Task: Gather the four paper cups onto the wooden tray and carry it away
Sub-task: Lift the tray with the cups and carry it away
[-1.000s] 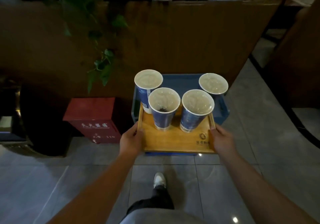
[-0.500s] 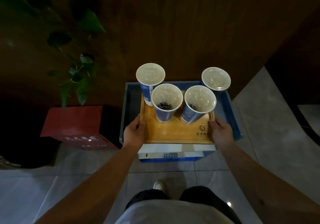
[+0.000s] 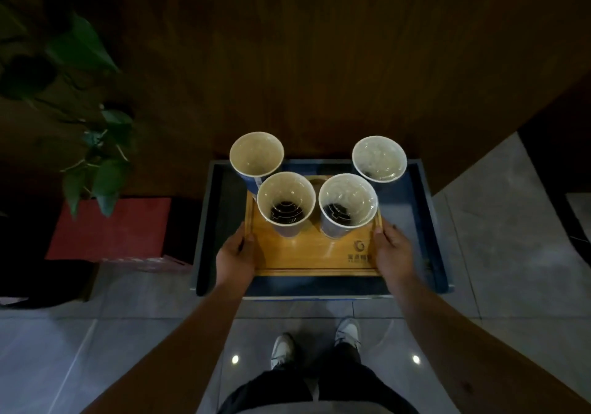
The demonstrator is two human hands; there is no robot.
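A wooden tray (image 3: 307, 257) with a logo at its near right corner hangs over a blue bin (image 3: 428, 221). My left hand (image 3: 235, 255) grips the tray's left edge and my right hand (image 3: 391, 252) grips its right edge. Several blue-and-white paper cups stand upright on the tray: a back-left cup (image 3: 256, 156), a front-left cup (image 3: 286, 204) with dark liquid at the bottom, a front-right cup (image 3: 347, 202) with a clear lid, and a back-right cup (image 3: 379, 157), also lidded.
A dark wooden partition (image 3: 319, 61) rises right behind the blue bin. A red box (image 3: 108, 228) sits on the floor to the left, under a leafy plant (image 3: 99, 164). Grey floor tiles (image 3: 511, 221) lie to the right, and my feet (image 3: 315, 343) stand below the bin.
I have stepped closer, so the blue bin now lies directly beneath the tray and the view points more steeply down. Both hands keep their grip on the tray's edges.
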